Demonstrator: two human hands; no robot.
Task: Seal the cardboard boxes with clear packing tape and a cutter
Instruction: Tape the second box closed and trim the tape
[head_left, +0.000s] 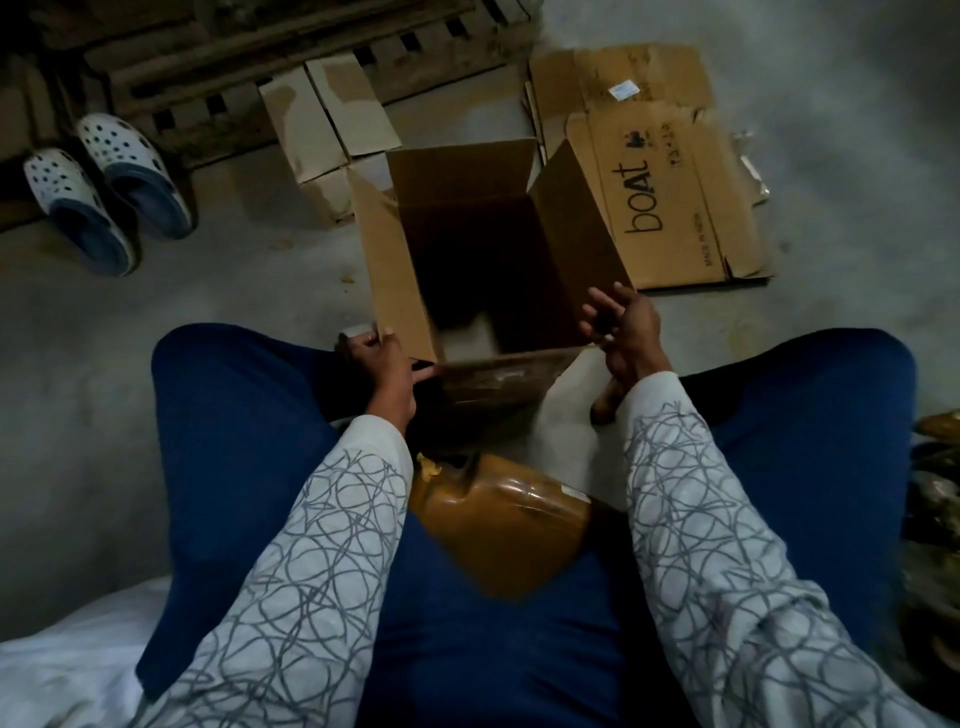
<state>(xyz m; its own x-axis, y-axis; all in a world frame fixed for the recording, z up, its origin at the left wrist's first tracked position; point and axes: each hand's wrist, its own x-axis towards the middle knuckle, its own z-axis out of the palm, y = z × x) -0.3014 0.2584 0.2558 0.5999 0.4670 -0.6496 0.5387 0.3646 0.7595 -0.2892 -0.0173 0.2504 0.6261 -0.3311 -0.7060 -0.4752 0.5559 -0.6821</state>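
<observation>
An open cardboard box (400, 260) stands on the floor between my knees, its four flaps up and its inside dark. My left hand (382, 364) grips the near left corner of the box at the base of the left flap. My right hand (621, 327) hovers at the near end of the right flap, fingers spread and loosely bent, holding nothing. A brown tape-wrapped parcel (498, 525) lies in my lap between my forearms. No tape roll or cutter can be made out.
Flattened cardboard printed "boat" (675, 192) lies to the right of the box. Small closed cartons (327, 124) sit behind it against a wooden pallet (234, 67). A pair of white clogs (104, 187) stands at the left. Dark clutter sits at the right edge.
</observation>
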